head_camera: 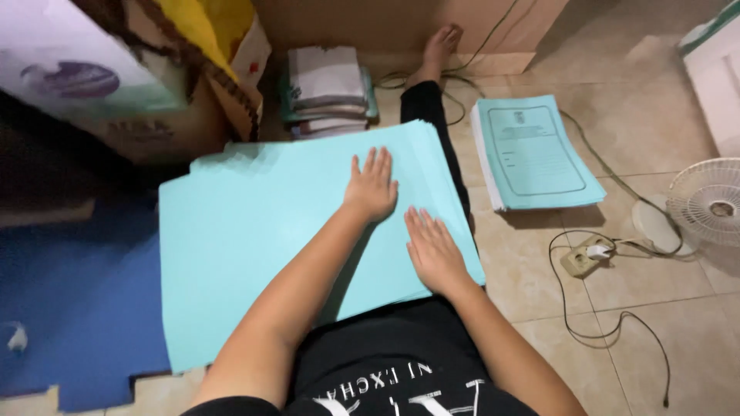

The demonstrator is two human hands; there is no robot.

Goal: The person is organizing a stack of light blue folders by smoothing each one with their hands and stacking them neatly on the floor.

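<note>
While both hands press flat, fingers spread, left hand (372, 187) and right hand (433, 250) rest on the blue sheets (254, 231) mid-frame; a printed stack (536, 150) lies upper right, seemingly done.

Both hands lie flat on the wide sheet stack (254, 223) at the centre, the left hand (371, 187) at 12 o'clock of the right hand (433, 250). The stack rests across the person's outstretched leg (425, 104). The bound booklets (532, 150) lie at 2 o'clock on the floor, the folded pile (327, 88) at 12, the fan (709, 202) and socket strip (583, 258) at 3, the foam mat (77, 308) at 8.
</note>
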